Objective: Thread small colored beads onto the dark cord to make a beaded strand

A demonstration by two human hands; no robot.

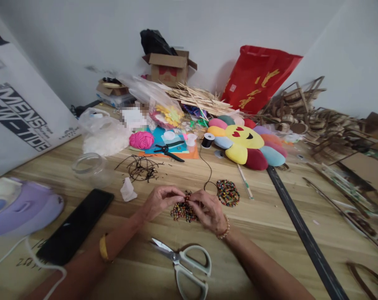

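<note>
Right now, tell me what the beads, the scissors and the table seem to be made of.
Beads: small, rounded, multicoloured, possibly painted wood; too small to be sure. Scissors: shiny metal blades, pale smooth handles, likely plastic. Table: light wood or wood-look laminate, with visible grain and plank lines.

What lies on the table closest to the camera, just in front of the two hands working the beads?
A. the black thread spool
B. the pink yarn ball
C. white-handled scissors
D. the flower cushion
C: the white-handled scissors lie open on the table's near edge, below the left hand and right hand, which pinch the beads; the other items sit beyond the hands.
</note>
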